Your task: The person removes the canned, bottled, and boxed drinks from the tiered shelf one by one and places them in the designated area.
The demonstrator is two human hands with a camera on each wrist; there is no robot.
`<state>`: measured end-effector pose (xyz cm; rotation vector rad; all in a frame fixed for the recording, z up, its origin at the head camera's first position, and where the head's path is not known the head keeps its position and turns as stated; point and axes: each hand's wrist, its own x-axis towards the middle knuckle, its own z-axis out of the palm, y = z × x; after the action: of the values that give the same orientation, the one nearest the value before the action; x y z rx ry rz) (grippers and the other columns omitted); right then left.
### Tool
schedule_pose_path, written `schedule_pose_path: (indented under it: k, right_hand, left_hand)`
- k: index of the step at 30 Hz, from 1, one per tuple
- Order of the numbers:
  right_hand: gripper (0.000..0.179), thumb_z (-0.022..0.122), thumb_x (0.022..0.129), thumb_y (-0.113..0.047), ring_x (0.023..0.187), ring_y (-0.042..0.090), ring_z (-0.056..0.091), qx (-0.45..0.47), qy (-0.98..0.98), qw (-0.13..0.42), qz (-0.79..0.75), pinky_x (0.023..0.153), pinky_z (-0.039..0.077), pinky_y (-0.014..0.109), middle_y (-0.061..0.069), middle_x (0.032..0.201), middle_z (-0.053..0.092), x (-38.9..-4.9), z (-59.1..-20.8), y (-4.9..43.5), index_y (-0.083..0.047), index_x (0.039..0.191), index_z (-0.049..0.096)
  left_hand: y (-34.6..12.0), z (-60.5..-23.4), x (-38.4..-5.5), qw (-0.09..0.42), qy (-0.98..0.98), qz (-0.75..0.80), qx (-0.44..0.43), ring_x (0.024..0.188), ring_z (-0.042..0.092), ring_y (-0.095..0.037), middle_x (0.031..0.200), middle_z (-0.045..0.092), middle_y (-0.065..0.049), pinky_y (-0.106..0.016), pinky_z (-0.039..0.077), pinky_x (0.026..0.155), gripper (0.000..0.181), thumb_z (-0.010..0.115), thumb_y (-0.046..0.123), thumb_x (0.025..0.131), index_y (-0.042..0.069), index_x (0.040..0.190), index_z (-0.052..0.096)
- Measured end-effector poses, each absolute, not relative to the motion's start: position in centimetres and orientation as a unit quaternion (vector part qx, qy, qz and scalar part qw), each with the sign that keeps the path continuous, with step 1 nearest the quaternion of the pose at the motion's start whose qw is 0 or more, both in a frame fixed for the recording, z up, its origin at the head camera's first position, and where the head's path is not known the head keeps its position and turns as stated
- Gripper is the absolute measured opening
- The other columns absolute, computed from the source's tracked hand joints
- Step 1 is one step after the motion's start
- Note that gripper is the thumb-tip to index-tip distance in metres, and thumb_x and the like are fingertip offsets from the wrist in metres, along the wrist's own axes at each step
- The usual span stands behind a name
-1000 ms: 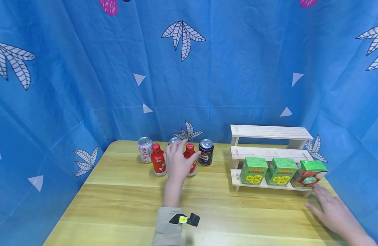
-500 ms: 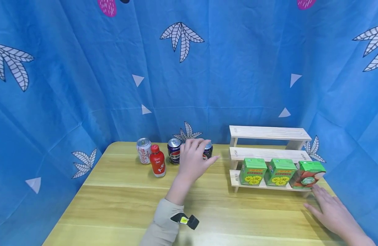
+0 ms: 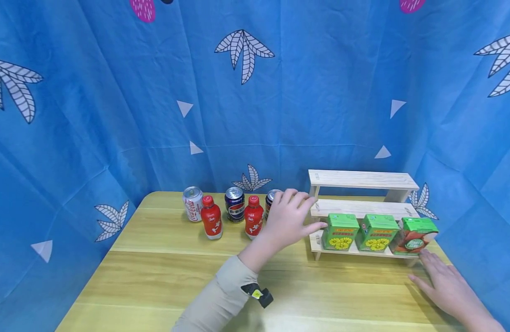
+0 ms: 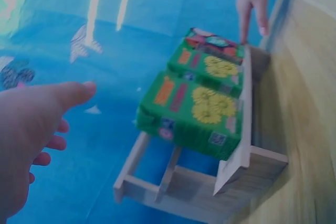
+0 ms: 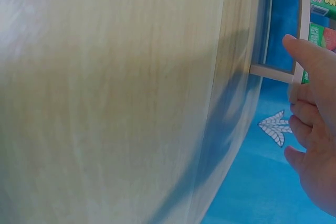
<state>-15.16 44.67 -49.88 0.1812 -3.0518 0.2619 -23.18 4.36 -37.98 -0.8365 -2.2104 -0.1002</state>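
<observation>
The cartons stand on the lowest shelf of the rack; they should be light, smooth and easily dented, best held gently by their sides; left hand and right hand are relaxed, gripping nothing.

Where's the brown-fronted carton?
In the head view, the brown-fronted carton sits at the right end of the bottom shelf, beside a flowered carton, the right hand close by.

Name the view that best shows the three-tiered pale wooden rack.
The head view: the pale wooden rack shows all three tiers. The left wrist view has it slanted, from one end; the right wrist view, only part, at the frame's edge.
</observation>
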Motion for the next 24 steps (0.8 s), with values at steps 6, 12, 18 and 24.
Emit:
schedule_pose_path:
  k: [6, 12, 18, 24]
  right_hand:
    - [0.086, 0.051, 0.098, -0.047, 0.132, 0.060, 0.025, 0.059, -0.994, 0.038, 0.085, 0.102, 0.022, 0.070, 0.044, 0.143, 0.028, -15.0, -49.8, 44.6, 0.017, 0.145, 0.021]
    - [0.086, 0.050, 0.098, -0.048, 0.133, 0.060, 0.024, 0.059, -0.994, 0.032, 0.089, 0.103, 0.021, 0.070, 0.043, 0.144, 0.028, -15.0, -49.7, 44.5, 0.017, 0.146, 0.020]
    - [0.086, 0.051, 0.098, -0.048, 0.133, 0.060, 0.025, 0.059, -0.994, 0.041, 0.087, 0.101, 0.023, 0.071, 0.043, 0.144, 0.029, -14.9, -50.0, 44.6, 0.017, 0.146, 0.021]
    - [0.085, 0.051, 0.098, -0.047, 0.134, 0.060, 0.024, 0.064, -0.992, 0.047, 0.093, 0.101, 0.023, 0.071, 0.042, 0.145, 0.028, -15.0, -50.0, 44.6, 0.017, 0.146, 0.021]
  left_hand:
    - [6.3, -38.4, -23.3, 0.363, -0.860, 0.024, -0.358, 0.112, 0.052, -0.013, 0.119, 0.063, 0.011, -0.033, 0.040, 0.091, 0.065, 0.049, 0.076, 0.083, 0.028, 0.125, 0.062]
    - [8.0, -39.0, -23.8, 0.364, -0.846, 0.049, -0.387, 0.111, 0.053, -0.013, 0.118, 0.064, 0.012, -0.032, 0.039, 0.091, 0.065, 0.048, 0.077, 0.083, 0.028, 0.124, 0.061]
    - [9.4, -39.8, -24.7, 0.364, -0.834, 0.057, -0.410, 0.107, 0.052, -0.012, 0.116, 0.065, 0.012, -0.031, 0.039, 0.091, 0.063, 0.049, 0.076, 0.083, 0.027, 0.121, 0.063]
    - [10.8, -40.2, -25.6, 0.353, -0.839, 0.061, -0.410, 0.105, 0.051, -0.011, 0.115, 0.065, 0.013, -0.031, 0.039, 0.089, 0.063, 0.048, 0.076, 0.083, 0.028, 0.121, 0.062]
